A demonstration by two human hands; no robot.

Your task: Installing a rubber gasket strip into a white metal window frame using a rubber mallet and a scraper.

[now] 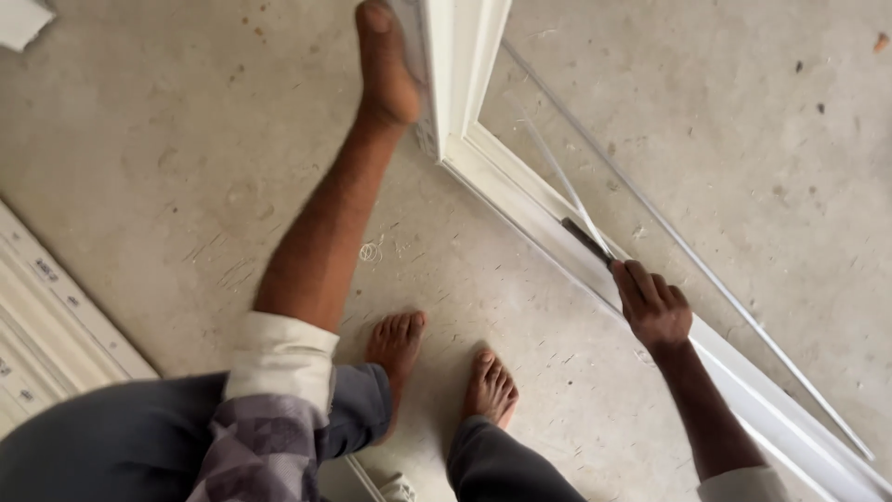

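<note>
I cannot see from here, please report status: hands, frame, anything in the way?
Left hand steadies white frame at its corner. Right hand shut on dark blade tool, working the frame edge. Bare feet close by.

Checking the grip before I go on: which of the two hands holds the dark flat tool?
The right hand: its fingers pinch the dark flat tool against the white frame. The left hand holds no tool and only rests on the frame's upright.

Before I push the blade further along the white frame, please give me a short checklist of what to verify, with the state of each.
1. Left hand braces the upright frame piece: ok.
2. Right hand grips the blade tool: ok.
3. Blade tip sits against the white frame: ok.
4. Thin strip lies loose beside the frame: ok.
5. Bare feet close to the work: not ok.
6. Blade sharpness: cannot tell.
</note>
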